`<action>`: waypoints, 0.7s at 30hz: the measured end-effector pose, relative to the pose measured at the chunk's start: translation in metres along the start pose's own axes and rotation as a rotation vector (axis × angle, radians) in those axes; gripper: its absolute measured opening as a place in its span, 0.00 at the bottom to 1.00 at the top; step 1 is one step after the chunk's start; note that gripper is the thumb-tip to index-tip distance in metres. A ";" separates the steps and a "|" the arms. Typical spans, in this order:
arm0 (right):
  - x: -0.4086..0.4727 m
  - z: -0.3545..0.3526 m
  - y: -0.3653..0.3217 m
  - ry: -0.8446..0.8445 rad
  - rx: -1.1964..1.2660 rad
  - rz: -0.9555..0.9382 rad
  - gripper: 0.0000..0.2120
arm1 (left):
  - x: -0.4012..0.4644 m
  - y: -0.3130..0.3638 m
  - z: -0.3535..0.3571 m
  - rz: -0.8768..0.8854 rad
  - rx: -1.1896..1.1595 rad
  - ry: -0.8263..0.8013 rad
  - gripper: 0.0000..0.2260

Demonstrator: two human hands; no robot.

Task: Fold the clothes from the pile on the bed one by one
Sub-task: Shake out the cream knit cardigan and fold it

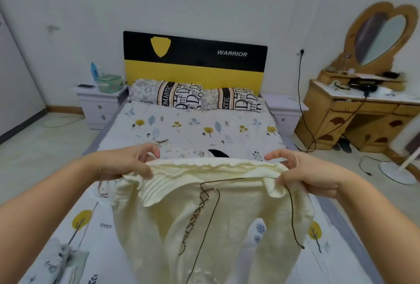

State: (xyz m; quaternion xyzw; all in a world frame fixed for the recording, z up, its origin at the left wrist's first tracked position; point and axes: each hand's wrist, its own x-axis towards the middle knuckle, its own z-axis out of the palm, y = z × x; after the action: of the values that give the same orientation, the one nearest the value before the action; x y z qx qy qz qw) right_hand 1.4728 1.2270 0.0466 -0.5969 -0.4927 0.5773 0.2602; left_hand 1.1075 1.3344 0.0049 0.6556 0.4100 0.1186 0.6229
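1. Head view, nearest first: cream knit sweater (211, 222) hanging just below the lens, held up off the bed (172, 124) by its ribbed top edge, body drooping down toward the bottom of the picture. Brown lacing cord (205, 195) criss-crossed down the front, loose ends trailing (one dangling off to the right side).
2. Left hand (127, 163) pinching the left end of the ribbed edge, thumb and fingers curled on the knit. Right hand (302, 170) gripping the right end likewise, forefinger stretched out above the cloth.
3. Key relation: top edge stretched crosswise between the two hands, roughly level; long axis of the garment running straight down from that edge, toward the wearer. Both hands about equally near, one at each corner, so neither favoured for the lay-down.
4. Likely step: spreading the sweater out, ready to be lowered flat onto the sheet beyond and beneath it before sleeves get folded in. Worth minding the loose cord, apt to snag or tuck under.
5. Farther off on the bed: more cloth partly hidden behind the raised edge, including a dark piece (218, 153), presumably what remains of the pile. A grey patterned garment (61, 258) at lower left.
6. Beyond: two patterned pillows (193, 98) against the black-and-yellow headboard (195, 60), white nightstand (100, 104) on the left, wooden dressing table (363, 115) with heart-shaped mirror (381, 38) on the right
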 end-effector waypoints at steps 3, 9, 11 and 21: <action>0.002 -0.005 0.021 -0.048 -0.232 0.033 0.31 | -0.003 0.004 0.007 -0.029 0.139 -0.024 0.23; 0.006 -0.002 0.059 -0.118 -0.704 0.134 0.50 | 0.002 -0.008 0.046 -0.181 0.910 -0.053 0.28; 0.011 0.002 0.075 -0.052 -0.953 0.116 0.48 | 0.007 -0.021 0.063 -0.085 1.175 -0.014 0.23; 0.010 -0.025 0.115 0.412 -0.600 -0.218 0.12 | 0.012 -0.048 0.084 0.097 0.587 0.489 0.10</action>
State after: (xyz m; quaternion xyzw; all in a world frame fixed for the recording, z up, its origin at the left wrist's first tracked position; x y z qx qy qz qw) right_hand 1.5279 1.1986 -0.0535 -0.6943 -0.6378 0.2441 0.2271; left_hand 1.1526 1.2773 -0.0597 0.7772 0.5314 0.1781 0.2860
